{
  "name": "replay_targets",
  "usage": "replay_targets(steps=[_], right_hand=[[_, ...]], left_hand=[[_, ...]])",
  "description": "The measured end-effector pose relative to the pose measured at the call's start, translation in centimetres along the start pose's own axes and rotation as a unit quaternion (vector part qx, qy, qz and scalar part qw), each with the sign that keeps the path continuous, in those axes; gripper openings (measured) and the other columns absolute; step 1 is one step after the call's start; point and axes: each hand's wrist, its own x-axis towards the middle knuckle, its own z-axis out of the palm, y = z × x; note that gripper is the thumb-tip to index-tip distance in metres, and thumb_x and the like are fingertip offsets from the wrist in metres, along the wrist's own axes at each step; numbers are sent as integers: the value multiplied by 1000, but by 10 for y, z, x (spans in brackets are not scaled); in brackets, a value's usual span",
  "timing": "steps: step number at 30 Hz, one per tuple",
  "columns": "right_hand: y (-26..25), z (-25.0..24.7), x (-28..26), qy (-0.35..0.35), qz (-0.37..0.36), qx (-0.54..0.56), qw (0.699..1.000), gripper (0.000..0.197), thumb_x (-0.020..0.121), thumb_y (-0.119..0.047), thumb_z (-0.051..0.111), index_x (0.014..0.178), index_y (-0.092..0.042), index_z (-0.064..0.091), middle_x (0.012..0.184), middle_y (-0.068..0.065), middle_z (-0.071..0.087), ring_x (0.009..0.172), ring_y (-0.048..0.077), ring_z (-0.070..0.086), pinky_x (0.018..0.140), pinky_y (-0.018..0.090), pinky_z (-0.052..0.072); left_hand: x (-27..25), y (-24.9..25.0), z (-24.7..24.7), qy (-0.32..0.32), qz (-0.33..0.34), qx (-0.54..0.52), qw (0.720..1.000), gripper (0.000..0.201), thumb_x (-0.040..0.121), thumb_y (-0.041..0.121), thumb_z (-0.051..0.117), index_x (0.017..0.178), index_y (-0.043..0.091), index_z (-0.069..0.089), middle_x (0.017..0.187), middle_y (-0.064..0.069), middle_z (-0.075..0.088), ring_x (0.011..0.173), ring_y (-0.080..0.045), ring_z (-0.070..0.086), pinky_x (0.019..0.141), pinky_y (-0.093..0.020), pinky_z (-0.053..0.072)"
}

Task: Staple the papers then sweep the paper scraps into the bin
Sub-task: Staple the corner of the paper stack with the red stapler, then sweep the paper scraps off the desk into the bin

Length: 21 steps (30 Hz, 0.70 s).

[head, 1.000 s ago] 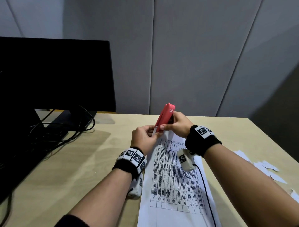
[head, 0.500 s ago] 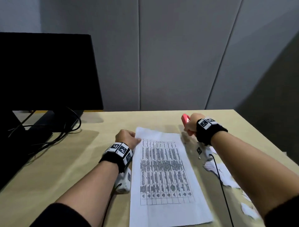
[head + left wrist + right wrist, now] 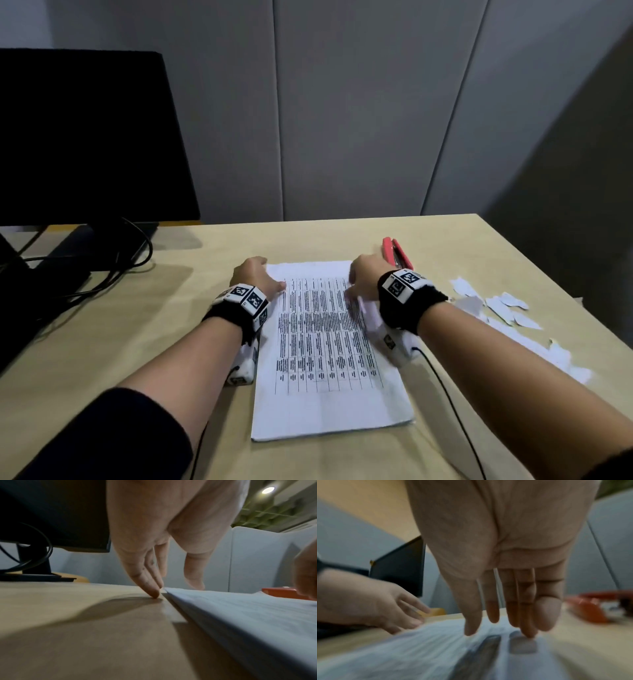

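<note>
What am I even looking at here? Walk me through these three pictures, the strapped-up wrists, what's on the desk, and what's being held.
No robot here: a person works with bare hands, wearing a camera on the head and one on each wrist. The black bands with checkered squares are part of that gear.

The big picture is the head view, looking down at a wooden desk. The other two look along each hand from the wrist.

On the desk lies a stack of printed papers. The left hand rests at its top left corner, fingertips on the desk beside the edge. The right hand has straight fingers on the top right part. Neither grips anything.

The red stapler lies beyond the right hand, not held. Torn paper scraps sit on the right. A dark monitor stands at the left. No bin is in view.
</note>
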Motion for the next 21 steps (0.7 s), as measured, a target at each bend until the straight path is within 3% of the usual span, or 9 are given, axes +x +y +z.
replay_targets(steps=[2, 4, 7, 8, 9, 11, 13, 17, 21], right_hand=[[-10, 11, -12, -33, -6, 17, 999, 38, 84, -39, 78, 100, -4, 78, 98, 13, 77, 91, 30, 71, 79, 30, 56], [-10, 8, -24, -15, 2, 52, 999, 33, 87, -38, 73, 86, -4, 74, 89, 14, 74, 83, 30, 66, 71, 29, 50], [6, -14, -57, 41, 0, 145, 989, 36, 92, -41, 68, 97, -7, 79, 90, 12, 72, 91, 18, 54, 91, 32, 49], [15, -21, -73, 55, 0, 214, 975, 33, 93, -39, 68, 102, -9, 79, 90, 13, 70, 90, 18, 54, 92, 36, 51], [25, -26, -97, 70, 5, 305, 950, 28, 93, -35, 69, 102, -9, 77, 91, 16, 70, 84, 21, 59, 81, 37, 55], [51, -31, -149, 110, 18, 450, 886, 18, 94, -23, 68, 101, -7, 72, 90, 17, 72, 68, 25, 67, 58, 31, 51], [83, -24, -204, 126, 31, 526, 841, 9, 96, -13, 65, 96, -5, 70, 79, 11, 72, 58, 23, 68, 51, 27, 47], [164, 43, -315, 51, 96, 601, 792, 20, 94, -1, 62, 77, -5, 72, 58, 11, 71, 45, 22, 65, 43, 24, 46], [202, 175, -358, -85, 290, 539, 786, 17, 96, -7, 62, 85, 2, 71, 58, 10, 71, 41, 17, 62, 39, 20, 41]], left_hand=[[-15, 0, -1, -28, 20, 66, 997, 64, 69, 37, 84, 126, 13, 67, 129, -8, 68, 121, -27, 62, 104, -31, 48], [-32, 6, -3, -45, 38, 107, 993, 59, 74, 48, 75, 121, 12, 69, 127, -9, 69, 119, -29, 61, 102, -33, 48], [-61, 25, -10, -55, 100, 127, 985, 64, 79, 55, 66, 129, 14, 63, 132, -8, 65, 124, -29, 58, 105, -36, 47], [-74, 32, -10, -64, 130, 122, 982, 62, 80, 53, 66, 129, 16, 62, 133, -6, 64, 124, -27, 58, 105, -36, 46], [-92, 39, -5, -82, 160, 116, 977, 58, 80, 52, 66, 127, 18, 64, 133, -4, 65, 124, -25, 59, 105, -35, 46], [-124, 54, 7, -140, 224, 123, 956, 52, 81, 50, 66, 124, 21, 65, 132, 0, 66, 122, -21, 60, 103, -33, 47], [-156, 68, 21, -187, 274, 149, 932, 52, 81, 51, 65, 125, 23, 65, 132, 0, 65, 121, -19, 60, 100, -30, 47], [-208, 85, 63, -261, 330, 247, 873, 58, 80, 55, 66, 124, 18, 67, 128, -5, 67, 118, -24, 61, 91, -29, 46], [-227, 83, 89, -266, 349, 338, 832, 50, 71, 55, 74, 89, 9, 76, 93, -11, 75, 86, -28, 65, 68, -27, 45]])
